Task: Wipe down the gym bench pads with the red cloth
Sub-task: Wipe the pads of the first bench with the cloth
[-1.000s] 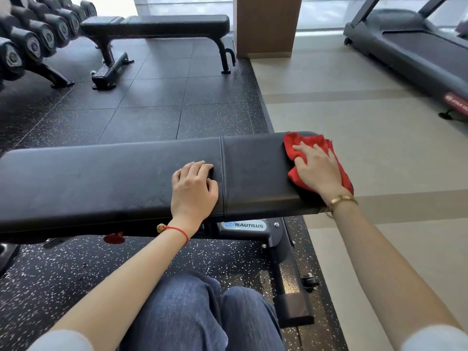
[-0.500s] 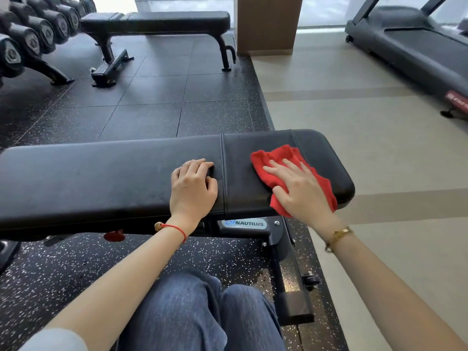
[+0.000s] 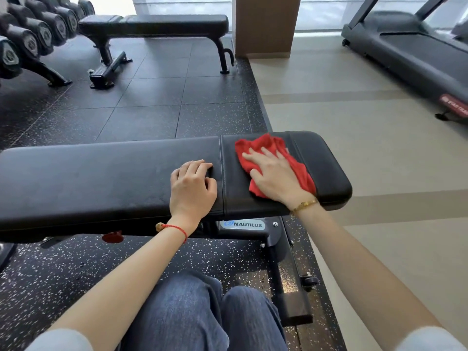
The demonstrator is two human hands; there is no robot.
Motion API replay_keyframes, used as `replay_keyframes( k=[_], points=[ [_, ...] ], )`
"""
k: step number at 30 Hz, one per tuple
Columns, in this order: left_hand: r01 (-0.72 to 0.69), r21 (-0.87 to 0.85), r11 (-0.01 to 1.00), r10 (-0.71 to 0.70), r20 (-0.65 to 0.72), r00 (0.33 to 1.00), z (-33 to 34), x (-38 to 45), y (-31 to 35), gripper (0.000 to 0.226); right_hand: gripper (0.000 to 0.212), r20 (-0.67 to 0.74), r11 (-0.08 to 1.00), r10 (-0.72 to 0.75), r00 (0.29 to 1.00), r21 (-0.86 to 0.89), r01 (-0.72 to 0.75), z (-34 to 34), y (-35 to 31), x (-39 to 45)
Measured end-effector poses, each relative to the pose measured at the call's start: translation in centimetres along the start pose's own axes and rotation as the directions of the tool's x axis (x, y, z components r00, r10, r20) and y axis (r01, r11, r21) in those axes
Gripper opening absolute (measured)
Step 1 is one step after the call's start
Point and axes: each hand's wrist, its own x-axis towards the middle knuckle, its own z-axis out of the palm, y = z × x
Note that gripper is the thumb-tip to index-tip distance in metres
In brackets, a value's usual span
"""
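A black padded gym bench lies across the view in front of me, with a long pad (image 3: 96, 178) on the left and a short seat pad (image 3: 326, 168) on the right. The red cloth (image 3: 268, 145) is crumpled on the seat pad, near the seam. My right hand (image 3: 273, 176) presses flat on the cloth, fingers spread and pointing left. My left hand (image 3: 192, 188) rests on the long pad just left of the seam, fingers curled, holding nothing.
The bench's metal frame (image 3: 283, 269) and foot stand below the seat pad, by my knees. A second flat bench (image 3: 157, 25) stands at the back, a dumbbell rack (image 3: 27, 39) at the far left, a treadmill (image 3: 415, 49) at the far right, a brown pillar (image 3: 266, 24) between.
My right hand has slid the red cloth leftward across the seat pad, from its right end toward the seam. My left hand has stayed in place.
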Motion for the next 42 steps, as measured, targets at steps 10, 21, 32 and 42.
replay_keyframes(
  k=[10,21,32,42],
  points=[
    [-0.031,-0.063,0.998,0.034,0.047,0.998,-0.2,0.3,-0.9,0.035,0.047,-0.134,0.983,0.162,0.978,-0.065,-0.172,-1.6,5.8,-4.1],
    [-0.002,0.066,0.998,0.004,-0.029,1.0,-3.6,-0.1,-6.4,0.029,0.045,0.004,0.999,0.032,0.999,0.005,-0.032,0.6,-1.0,3.2],
    [0.074,0.057,0.996,-0.07,-0.077,0.995,-3.6,-0.8,-8.0,0.033,0.047,0.046,0.948,-0.314,0.948,0.074,0.31,2.1,-5.4,-1.5],
    [0.11,0.068,0.992,-0.105,-0.075,0.992,-3.6,-0.8,-7.8,0.027,0.045,0.078,0.989,-0.15,0.986,0.029,0.148,3.7,-9.6,6.4]
  ],
)
